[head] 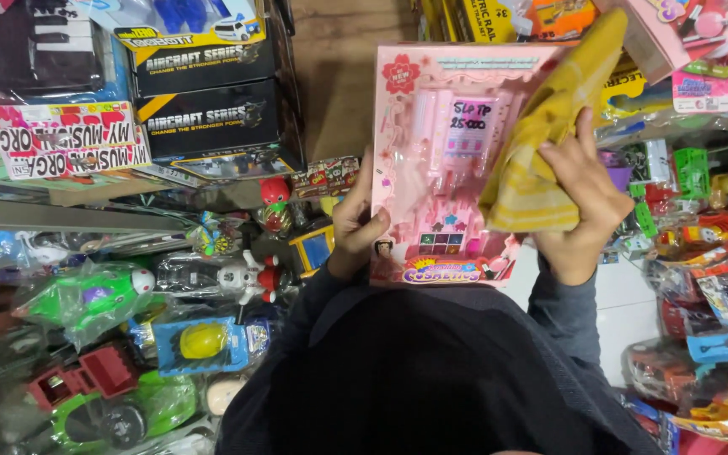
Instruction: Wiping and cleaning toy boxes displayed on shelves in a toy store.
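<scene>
Pink toy box [440,168] at frame centre, held upright between both hands. Left hand [355,227] clamped on its lower left edge, thumb across front. Right hand [579,202] closed around yellow cloth [541,135], pressing it against box's right side. Packaged toys [128,303] on shelves lower left.

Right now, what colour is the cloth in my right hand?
Yellow cloth with faint pale stripes, seen in the head view.

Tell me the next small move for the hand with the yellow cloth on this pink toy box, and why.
Probably draw the yellow cloth down and leftward over the clear window of the pink toy box. The right hand presses the cloth on the box's right side only, so the middle and left of the front look unwiped, while the left hand steadies the lower left edge.
</scene>
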